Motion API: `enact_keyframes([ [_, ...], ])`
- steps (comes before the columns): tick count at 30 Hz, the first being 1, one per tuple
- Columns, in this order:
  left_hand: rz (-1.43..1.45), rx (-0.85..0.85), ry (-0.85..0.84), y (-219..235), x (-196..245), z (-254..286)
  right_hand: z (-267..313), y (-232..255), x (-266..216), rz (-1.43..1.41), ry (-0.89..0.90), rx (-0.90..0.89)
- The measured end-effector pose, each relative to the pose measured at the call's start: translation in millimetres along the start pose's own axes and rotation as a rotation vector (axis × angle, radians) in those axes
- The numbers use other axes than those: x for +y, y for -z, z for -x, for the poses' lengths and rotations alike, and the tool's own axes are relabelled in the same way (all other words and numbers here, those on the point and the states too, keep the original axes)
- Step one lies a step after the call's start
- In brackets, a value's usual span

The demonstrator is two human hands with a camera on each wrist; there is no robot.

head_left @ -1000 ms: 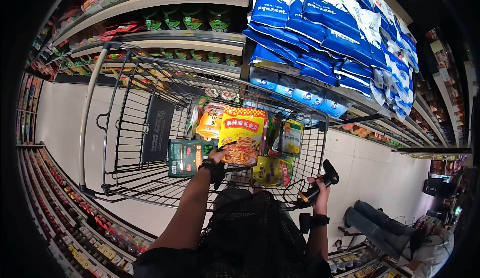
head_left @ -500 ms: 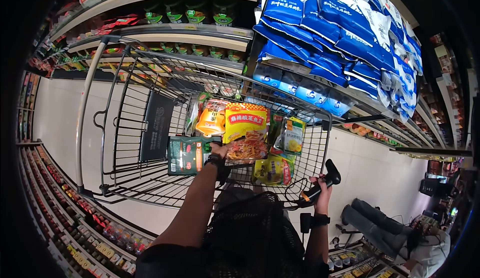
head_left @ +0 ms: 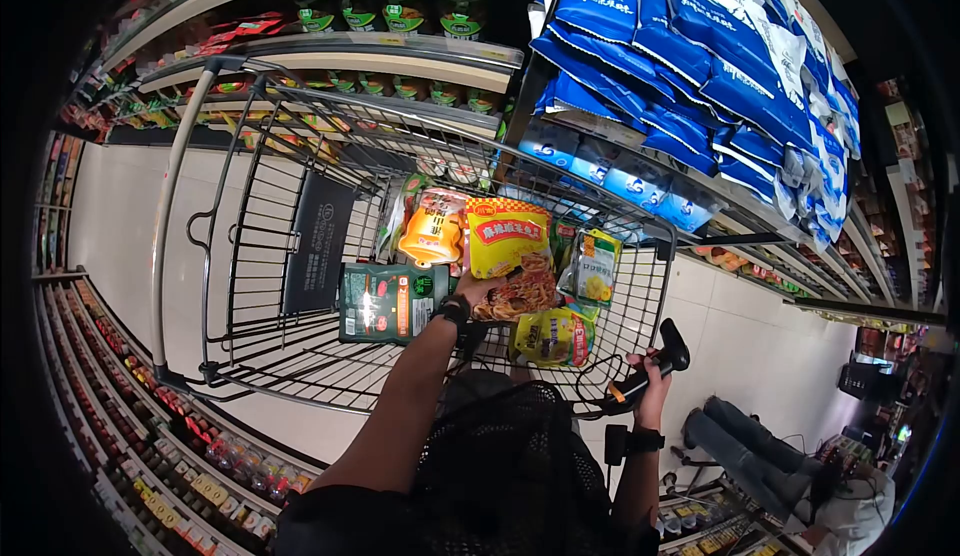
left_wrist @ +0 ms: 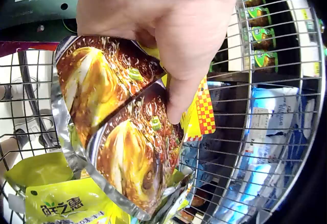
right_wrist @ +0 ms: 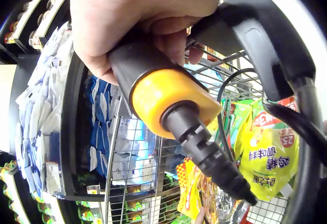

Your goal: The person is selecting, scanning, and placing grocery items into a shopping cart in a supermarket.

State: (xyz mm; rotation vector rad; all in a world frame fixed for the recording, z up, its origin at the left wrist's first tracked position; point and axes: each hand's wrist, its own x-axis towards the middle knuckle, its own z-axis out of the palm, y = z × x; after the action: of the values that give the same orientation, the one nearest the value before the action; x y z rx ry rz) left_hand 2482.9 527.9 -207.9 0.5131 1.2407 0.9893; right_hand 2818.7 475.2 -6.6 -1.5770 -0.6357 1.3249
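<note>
My left hand (head_left: 468, 288) holds a yellow noodle packet (head_left: 511, 256) by its lower edge inside the wire shopping cart (head_left: 300, 136). In the left wrist view the thumb and fingers (left_wrist: 179, 76) pinch the packet (left_wrist: 122, 132), whose printed noodle picture faces the camera. My right hand (head_left: 650, 371) grips a black handheld scanner (head_left: 655, 354) with an orange base (right_wrist: 168, 99) and a dark cable (right_wrist: 214, 163) beside the cart's near right corner.
The cart holds a green packet (head_left: 385, 301), an orange pouch (head_left: 432, 231), yellow-green bags (head_left: 548, 338) and a small green-yellow packet (head_left: 595, 266). Shelves with blue bags (head_left: 700, 66) and green jars (head_left: 400, 16) stand beyond. Another person (head_left: 800, 466) sits at lower right.
The left hand has carried the noodle packet slightly further right and forward in the cart. The right hand with the scanner has shifted a little right.
</note>
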Motion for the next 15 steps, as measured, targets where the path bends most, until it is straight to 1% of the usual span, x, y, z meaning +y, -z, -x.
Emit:
enact_keyframes([
  [3, -0.068, 0.005, 0.013, 6, -5, -3, 0, 2, -2, -0.014, 0.001, -0.006],
  [5, -0.079, 0.012, 0.044, 7, 20, 14, -2, 8, 3, 0.006, 0.023, -0.006],
  [8, -0.102, -0.022, 0.161, 16, 49, 42, -2, 10, 5, -0.004, 0.019, 0.001],
  [9, -0.018, -0.023, 0.208, 26, 47, 47, -3, 11, 5, -0.009, 0.025, -0.003],
  [11, 0.153, -0.023, 0.305, 21, 90, 88, -4, 14, 5, -0.026, 0.015, -0.001],
  [13, 0.211, 0.040, 0.352, 36, 101, 112, -4, 14, 5, -0.049, 0.039, -0.033],
  [14, 0.300, 0.025, 0.255, 41, 108, 123, -2, 9, 3, -0.052, 0.044, -0.034],
  [15, 0.304, 0.085, 0.236, 47, 115, 132, -4, 6, 1, -0.052, 0.044, -0.034],
])
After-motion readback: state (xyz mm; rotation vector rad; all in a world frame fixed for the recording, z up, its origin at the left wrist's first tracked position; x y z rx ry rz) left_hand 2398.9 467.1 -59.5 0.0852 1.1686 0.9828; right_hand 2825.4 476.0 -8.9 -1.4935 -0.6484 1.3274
